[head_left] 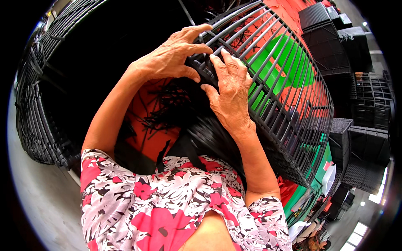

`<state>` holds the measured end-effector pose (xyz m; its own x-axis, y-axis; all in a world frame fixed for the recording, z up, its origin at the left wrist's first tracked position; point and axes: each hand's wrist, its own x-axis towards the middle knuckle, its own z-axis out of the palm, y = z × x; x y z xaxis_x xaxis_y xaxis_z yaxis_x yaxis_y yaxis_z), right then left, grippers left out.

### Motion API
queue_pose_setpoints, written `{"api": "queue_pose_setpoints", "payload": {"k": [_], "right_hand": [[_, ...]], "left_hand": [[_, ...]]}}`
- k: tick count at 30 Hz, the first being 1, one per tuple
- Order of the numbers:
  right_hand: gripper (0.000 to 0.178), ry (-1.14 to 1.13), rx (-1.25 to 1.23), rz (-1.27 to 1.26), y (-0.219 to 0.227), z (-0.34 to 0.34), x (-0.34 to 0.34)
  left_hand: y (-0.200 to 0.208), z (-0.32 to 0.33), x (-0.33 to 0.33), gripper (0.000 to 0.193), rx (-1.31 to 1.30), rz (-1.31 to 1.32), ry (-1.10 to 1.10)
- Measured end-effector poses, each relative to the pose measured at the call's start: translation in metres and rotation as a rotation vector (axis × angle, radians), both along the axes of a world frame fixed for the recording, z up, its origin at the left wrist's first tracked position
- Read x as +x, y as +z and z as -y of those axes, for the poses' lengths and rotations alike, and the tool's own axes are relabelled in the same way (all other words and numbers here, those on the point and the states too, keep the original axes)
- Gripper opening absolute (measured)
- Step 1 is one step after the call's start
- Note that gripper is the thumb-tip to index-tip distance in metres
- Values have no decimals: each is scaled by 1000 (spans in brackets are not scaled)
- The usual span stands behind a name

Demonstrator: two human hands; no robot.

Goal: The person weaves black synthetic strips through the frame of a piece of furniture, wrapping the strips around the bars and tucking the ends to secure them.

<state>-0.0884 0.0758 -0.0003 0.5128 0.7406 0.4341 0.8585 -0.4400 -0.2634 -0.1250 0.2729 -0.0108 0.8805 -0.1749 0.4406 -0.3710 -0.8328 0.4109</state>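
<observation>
Black slatted frame lies partly hidden behind curled hands, their exact grip unclear.

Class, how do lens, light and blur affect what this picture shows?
Head view throughout: the frame curves with fisheye distortion; bright panels at lower right glare white; black material between the forearms looks motion-smeared; left hand and right hand look fairly sharp.

Strips lie left of the barred frame.
</observation>
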Motion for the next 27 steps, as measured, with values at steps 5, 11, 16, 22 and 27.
{"api": "queue_pose_setpoints", "payload": {"k": [5,11,16,22,27], "right_hand": [[31,-31,124,34,-7,-6,8],[27,-90,198,-206,5,-20,9],[19,-117,204,-162,2,-26,12],[19,-106,143,-108,6,-28,13],[19,-44,206,-79,0,-24,17]], "left_hand": [[9,-17,11,22,-181,-115,-83],[-6,-28,28,8,-197,42,66],[-7,-29,30,10,-303,14,157],[-6,-14,49,37,-797,-180,685],[-1,-10,50,27,-1390,-419,545]]}}
